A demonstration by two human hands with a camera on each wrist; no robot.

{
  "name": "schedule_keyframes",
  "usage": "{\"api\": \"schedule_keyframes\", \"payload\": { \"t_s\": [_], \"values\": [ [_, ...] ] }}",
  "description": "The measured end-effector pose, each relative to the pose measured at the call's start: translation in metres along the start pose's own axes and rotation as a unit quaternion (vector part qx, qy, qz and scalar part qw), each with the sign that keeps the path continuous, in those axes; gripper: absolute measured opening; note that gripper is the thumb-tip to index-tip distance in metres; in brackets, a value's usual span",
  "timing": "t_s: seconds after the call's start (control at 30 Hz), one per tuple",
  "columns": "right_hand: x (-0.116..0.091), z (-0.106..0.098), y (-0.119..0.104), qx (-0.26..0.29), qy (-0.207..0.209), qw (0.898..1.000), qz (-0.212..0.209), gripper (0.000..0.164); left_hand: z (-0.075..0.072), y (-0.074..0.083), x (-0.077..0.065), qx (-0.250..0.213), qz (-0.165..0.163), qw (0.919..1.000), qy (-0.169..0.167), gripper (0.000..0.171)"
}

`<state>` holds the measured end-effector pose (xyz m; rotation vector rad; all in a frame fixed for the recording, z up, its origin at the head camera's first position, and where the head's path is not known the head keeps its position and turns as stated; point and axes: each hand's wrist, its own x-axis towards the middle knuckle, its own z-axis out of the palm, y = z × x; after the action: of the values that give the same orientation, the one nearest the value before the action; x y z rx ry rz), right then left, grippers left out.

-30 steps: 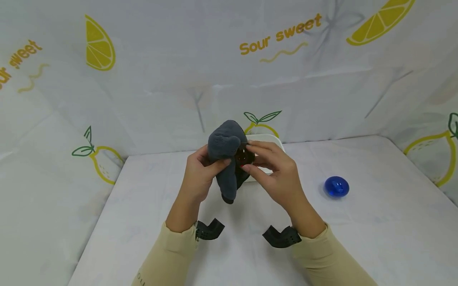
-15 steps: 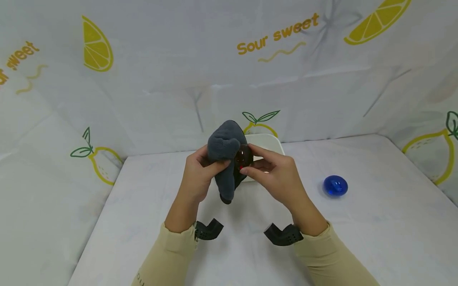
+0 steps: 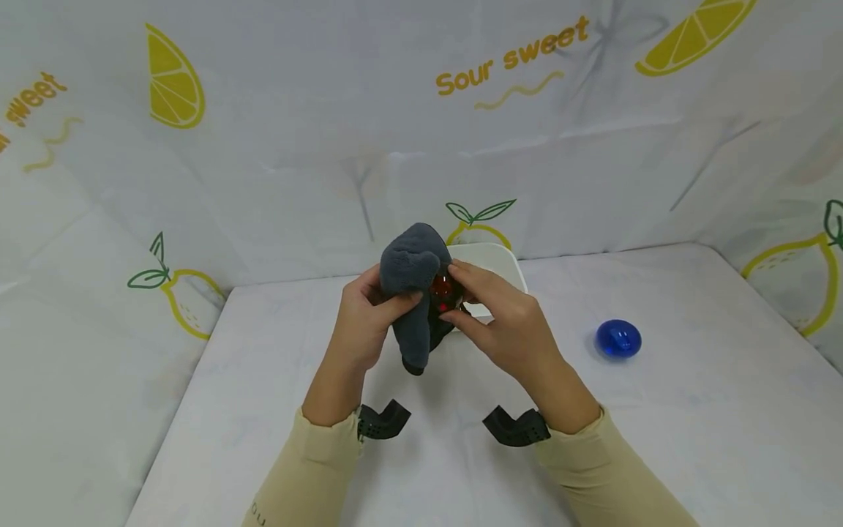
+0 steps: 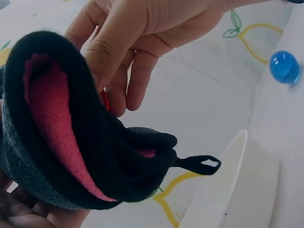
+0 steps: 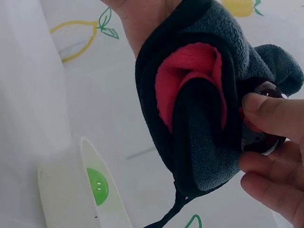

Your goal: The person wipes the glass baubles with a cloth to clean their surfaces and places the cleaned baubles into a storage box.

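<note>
My left hand [image 3: 362,318] grips a bunched blue-grey cloth [image 3: 411,267] above the table, with the thumb pressed over a fold. In the left wrist view the cloth [image 4: 109,156] shows black edging, a pink inner side and a black hanging loop [image 4: 204,165]. My right hand [image 3: 510,318] pinches a shiny, see-through red rounded piece [image 3: 443,289] between thumb and fingers, against the cloth's right side. From the right wrist view, this red piece [image 5: 266,137] looks dark and glassy, partly covered by the thumb and the cloth's edge.
A white plastic container [image 3: 494,258] stands behind the hands at the back of the table. Inside it lies a green rounded piece [image 5: 98,186]. A glossy blue rounded piece [image 3: 619,339] rests on the white-covered table [image 3: 698,410] at the right.
My right fingers have shifted a little on the red piece, and more bright red shows between them. The left hand keeps its grip on the cloth almost unmoved.
</note>
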<state>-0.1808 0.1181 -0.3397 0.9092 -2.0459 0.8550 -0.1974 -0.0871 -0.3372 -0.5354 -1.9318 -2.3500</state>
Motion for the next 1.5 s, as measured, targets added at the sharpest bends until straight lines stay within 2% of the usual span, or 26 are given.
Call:
{"api": "schedule_keyframes", "payload": {
  "t_s": [0.23,0.5,0.6,0.73,0.87,1.0,1.1,1.23,1.37,1.5],
  "values": [
    [0.001,-0.002,-0.001,0.051,-0.007,0.997,0.055,0.061,-0.002,0.001,0.000,0.022,0.007,0.9997,0.003,0.039],
    [0.001,-0.004,-0.001,0.139,-0.015,0.980,0.138,0.058,-0.002,-0.002,0.000,0.004,0.030,0.9994,0.015,0.030],
    [0.000,-0.004,-0.002,0.169,-0.023,0.968,0.186,0.062,-0.003,-0.002,0.000,0.004,0.030,0.9994,0.019,0.029],
    [0.001,-0.005,-0.004,0.207,-0.036,0.942,0.260,0.066,-0.001,-0.002,0.000,0.003,0.028,0.9993,0.023,0.031],
    [0.003,-0.005,-0.005,0.227,-0.046,0.921,0.314,0.057,0.000,-0.001,0.000,0.010,0.027,0.9994,0.021,0.033],
    [0.003,-0.005,-0.005,0.254,-0.052,0.900,0.349,0.049,0.002,-0.001,-0.001,0.017,0.010,0.9997,0.011,0.037],
    [0.003,-0.008,-0.005,0.250,-0.061,0.897,0.359,0.046,0.004,-0.002,-0.002,0.013,-0.010,0.9999,-0.001,0.039],
    [0.002,-0.010,-0.004,0.206,-0.084,0.909,0.352,0.046,0.004,-0.005,-0.002,0.007,-0.023,0.9996,-0.012,0.039],
    [0.003,-0.011,-0.003,0.189,-0.104,0.914,0.345,0.043,0.005,-0.005,-0.003,0.001,-0.027,0.9994,-0.021,0.039],
    [0.004,-0.013,0.000,0.214,-0.110,0.903,0.356,0.035,0.007,-0.003,-0.004,0.003,-0.033,0.9989,-0.033,0.042]
  ]
}}
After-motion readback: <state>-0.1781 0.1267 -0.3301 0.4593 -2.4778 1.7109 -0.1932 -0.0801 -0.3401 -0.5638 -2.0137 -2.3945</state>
